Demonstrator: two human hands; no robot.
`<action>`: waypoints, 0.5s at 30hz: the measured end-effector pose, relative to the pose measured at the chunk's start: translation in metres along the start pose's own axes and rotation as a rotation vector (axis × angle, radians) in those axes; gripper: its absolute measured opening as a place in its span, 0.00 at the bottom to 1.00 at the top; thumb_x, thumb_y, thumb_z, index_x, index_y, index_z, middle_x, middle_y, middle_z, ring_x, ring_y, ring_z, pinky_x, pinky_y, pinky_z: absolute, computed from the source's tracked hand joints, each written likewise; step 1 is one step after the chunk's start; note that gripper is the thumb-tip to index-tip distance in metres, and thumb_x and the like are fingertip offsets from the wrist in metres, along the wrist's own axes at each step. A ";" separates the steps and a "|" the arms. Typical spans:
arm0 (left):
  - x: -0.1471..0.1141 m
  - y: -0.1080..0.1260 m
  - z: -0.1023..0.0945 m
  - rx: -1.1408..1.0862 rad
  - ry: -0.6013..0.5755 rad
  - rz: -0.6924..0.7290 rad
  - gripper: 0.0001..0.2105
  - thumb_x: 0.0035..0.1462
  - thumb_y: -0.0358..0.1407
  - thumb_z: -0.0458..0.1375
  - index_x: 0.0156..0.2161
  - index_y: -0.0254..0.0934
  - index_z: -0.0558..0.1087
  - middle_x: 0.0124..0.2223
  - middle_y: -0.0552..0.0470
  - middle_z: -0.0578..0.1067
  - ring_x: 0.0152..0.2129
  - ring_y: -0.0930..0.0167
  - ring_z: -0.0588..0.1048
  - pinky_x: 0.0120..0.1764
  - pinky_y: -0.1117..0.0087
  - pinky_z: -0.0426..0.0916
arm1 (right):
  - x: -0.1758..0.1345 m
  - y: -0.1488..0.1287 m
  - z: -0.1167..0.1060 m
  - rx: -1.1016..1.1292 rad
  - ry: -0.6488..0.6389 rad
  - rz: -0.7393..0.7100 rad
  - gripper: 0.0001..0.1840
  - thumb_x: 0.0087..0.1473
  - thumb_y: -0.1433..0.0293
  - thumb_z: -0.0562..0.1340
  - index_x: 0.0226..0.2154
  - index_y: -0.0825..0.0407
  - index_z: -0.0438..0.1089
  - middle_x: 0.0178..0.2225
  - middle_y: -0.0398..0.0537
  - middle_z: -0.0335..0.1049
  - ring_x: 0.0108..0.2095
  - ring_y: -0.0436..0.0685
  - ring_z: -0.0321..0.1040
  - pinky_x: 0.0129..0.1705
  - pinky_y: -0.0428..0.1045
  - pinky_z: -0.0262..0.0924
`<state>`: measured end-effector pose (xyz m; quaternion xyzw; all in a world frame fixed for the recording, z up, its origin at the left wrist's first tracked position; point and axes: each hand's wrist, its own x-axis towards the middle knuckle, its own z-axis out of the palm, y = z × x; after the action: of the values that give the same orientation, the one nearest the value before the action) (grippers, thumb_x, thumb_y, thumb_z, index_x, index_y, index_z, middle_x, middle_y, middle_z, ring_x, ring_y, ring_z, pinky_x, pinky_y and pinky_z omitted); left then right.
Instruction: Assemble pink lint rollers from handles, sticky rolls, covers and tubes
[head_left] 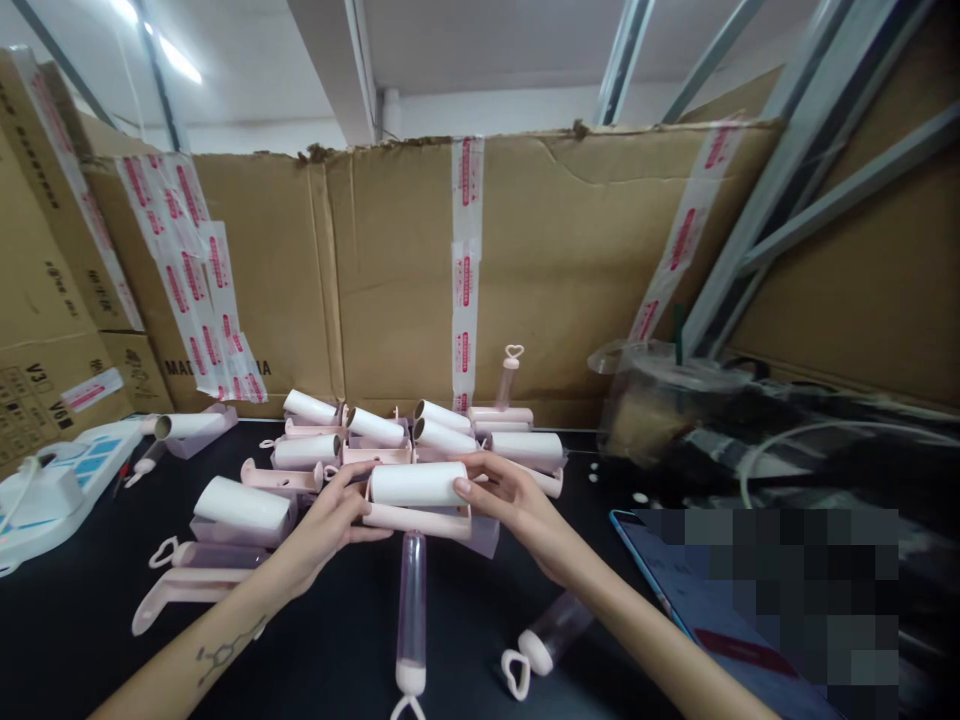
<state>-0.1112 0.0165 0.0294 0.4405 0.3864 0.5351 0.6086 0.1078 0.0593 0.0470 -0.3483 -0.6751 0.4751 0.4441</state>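
My left hand [334, 525] is closed on the left end of a pale pink roller frame [420, 519]. A white paper roll [418, 484] sits in that frame, and the fingers of my right hand [517, 505] are closed around the roll's right end. Below the frame, a clear tubular handle [413, 610] points toward me, with a pink cap and loop at its near end; I cannot tell whether it is joined to the frame. A translucent lilac cover [484, 537] lies behind the frame, partly hidden. Another clear handle with a pink heart loop [536, 651] rests near my right forearm.
Several white rolls on pink frames [306, 452] crowd the back of the black table. At left are a roll [244, 503], an empty frame [187, 590] and a power strip [82, 480]. A phone [720, 620] and a bagged drink cup [652, 400] stand right. Cardboard [397, 270] walls the back.
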 end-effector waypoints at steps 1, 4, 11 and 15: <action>0.000 0.000 0.000 -0.009 0.005 -0.003 0.17 0.52 0.32 0.56 0.48 0.41 0.65 0.49 0.48 0.68 0.45 0.62 0.69 0.44 0.56 0.69 | 0.000 0.000 0.001 -0.004 -0.007 0.000 0.19 0.43 0.59 0.65 0.36 0.54 0.68 0.33 0.46 0.67 0.34 0.55 0.65 0.36 0.50 0.62; 0.001 0.000 -0.001 -0.009 0.029 -0.012 0.15 0.53 0.37 0.57 0.46 0.41 0.65 0.48 0.47 0.68 0.43 0.63 0.71 0.40 0.57 0.71 | -0.001 -0.001 0.003 -0.013 0.003 -0.002 0.20 0.43 0.60 0.66 0.37 0.54 0.69 0.32 0.47 0.69 0.33 0.55 0.67 0.37 0.51 0.63; -0.001 0.000 0.001 -0.020 0.061 -0.006 0.17 0.51 0.38 0.59 0.47 0.41 0.67 0.43 0.49 0.71 0.37 0.66 0.73 0.37 0.60 0.73 | -0.003 -0.001 0.003 -0.090 0.032 -0.055 0.19 0.43 0.62 0.66 0.39 0.53 0.70 0.36 0.49 0.71 0.37 0.58 0.68 0.39 0.53 0.65; -0.004 -0.002 0.003 -0.015 0.051 -0.133 0.20 0.51 0.48 0.56 0.47 0.41 0.68 0.45 0.46 0.72 0.38 0.62 0.74 0.36 0.59 0.72 | -0.007 0.005 0.009 -0.161 -0.045 -0.107 0.22 0.45 0.62 0.65 0.44 0.50 0.69 0.44 0.50 0.69 0.43 0.60 0.66 0.42 0.54 0.64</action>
<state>-0.1083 0.0119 0.0285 0.3956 0.4260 0.5075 0.6360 0.1018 0.0516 0.0389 -0.3357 -0.7386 0.4024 0.4241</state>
